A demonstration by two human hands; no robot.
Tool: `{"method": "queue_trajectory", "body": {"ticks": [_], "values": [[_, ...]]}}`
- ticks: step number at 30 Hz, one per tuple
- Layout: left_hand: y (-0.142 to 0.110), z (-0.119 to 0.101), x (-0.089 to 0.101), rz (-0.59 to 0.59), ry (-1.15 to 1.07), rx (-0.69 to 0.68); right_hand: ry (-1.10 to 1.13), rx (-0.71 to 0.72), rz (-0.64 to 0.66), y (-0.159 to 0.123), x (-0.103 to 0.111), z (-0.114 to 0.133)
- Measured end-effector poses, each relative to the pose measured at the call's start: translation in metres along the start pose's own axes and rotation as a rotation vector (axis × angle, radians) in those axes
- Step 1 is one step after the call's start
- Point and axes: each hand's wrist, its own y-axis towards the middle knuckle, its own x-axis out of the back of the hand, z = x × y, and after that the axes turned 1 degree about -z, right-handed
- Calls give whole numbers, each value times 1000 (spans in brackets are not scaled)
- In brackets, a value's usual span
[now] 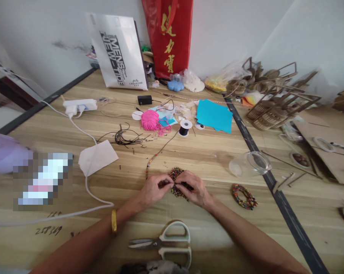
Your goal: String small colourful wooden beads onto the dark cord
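My left hand (157, 188) and my right hand (193, 187) meet fingertip to fingertip over a pile of small multicoloured beads (177, 174) on the wooden table. Both are pinched closed. What sits between the fingertips is too small to make out, perhaps a bead or the cord's end. From beside my left hand a strand of threaded beads (149, 163) curves away. Its black cord (170, 140) runs on to a spool of black cord (184, 128). A coiled beaded bracelet (244, 196) lies to the right. Scissors with pale handles (160, 243) rest in front of me, blades pointing left.
A glass jar (250, 164) lies on its side at right. Behind are cut black cords (128, 137), pink yarn (150, 120) and blue sheets (214, 115). A white cable (89, 186) crosses the left side past a paper piece (99, 156). Woven baskets (283, 110) stand back right.
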Motion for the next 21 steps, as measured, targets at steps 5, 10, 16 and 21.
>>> {"method": "queue_trajectory", "body": {"ticks": [5, 10, 16, 21], "values": [[0, 4, -1, 4, -7, -2, 4, -4, 16, 0, 0, 0], [0, 4, -1, 21, -9, 2, 17, -17, 32, 1, 0, 1], [0, 2, 0, 25, -23, 21, 34, -37, 38, 1, 2, 3], [0, 0, 0, 23, -37, 34, 21, -37, 40, 2, 3, 4]]}}
